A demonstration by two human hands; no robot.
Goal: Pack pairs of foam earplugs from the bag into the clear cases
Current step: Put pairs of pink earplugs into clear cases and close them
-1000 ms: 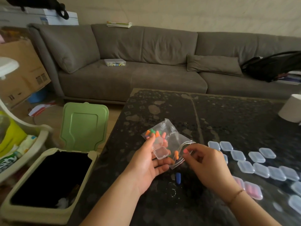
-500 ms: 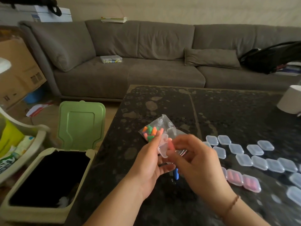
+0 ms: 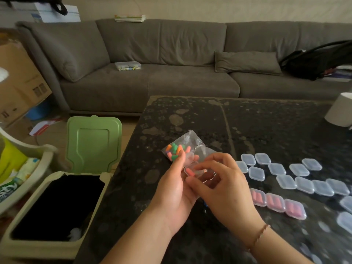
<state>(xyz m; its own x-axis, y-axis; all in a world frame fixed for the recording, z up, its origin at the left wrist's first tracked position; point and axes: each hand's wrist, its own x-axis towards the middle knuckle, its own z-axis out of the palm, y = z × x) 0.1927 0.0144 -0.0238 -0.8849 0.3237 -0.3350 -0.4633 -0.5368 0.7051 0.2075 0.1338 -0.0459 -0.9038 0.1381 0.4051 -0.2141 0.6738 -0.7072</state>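
- Earplugs [image 3: 176, 152] in orange, green and pink are bunching in one corner of the clear bag [image 3: 190, 145], which is hanging from the left hand [image 3: 176, 187] above the dark surface [image 3: 266, 126].
- That left hand is curling its fingers around both the bag and a small open clear case [image 3: 192, 169], cradling the case against the fingertips.
- One pink earplug [image 3: 190, 172] is lying inside that case; whether a second is in there with it, I cannot tell.
- Over the case, the right hand [image 3: 222, 185] is hovering with its fingers bent, the thumb and forefinger working at the rim; whether it is pinching anything is hidden from where I stand.
- Risks as I judge them: the left hand is juggling two things at once, so a squeeze on the thin bag could tip the case and let the plug roll out; the light foam could also spring back before the lid is shut.
- Further out on the surface, three closed cases with pink plugs [image 3: 277, 203] are sitting in a row near the right wrist.
- Beyond them, a scatter of empty cases [image 3: 285, 174] is waiting, well apart from the bag.
- On the floor to the left, a bin with a green lid [image 3: 93, 143] is standing open, close enough to catch a dropped plug.
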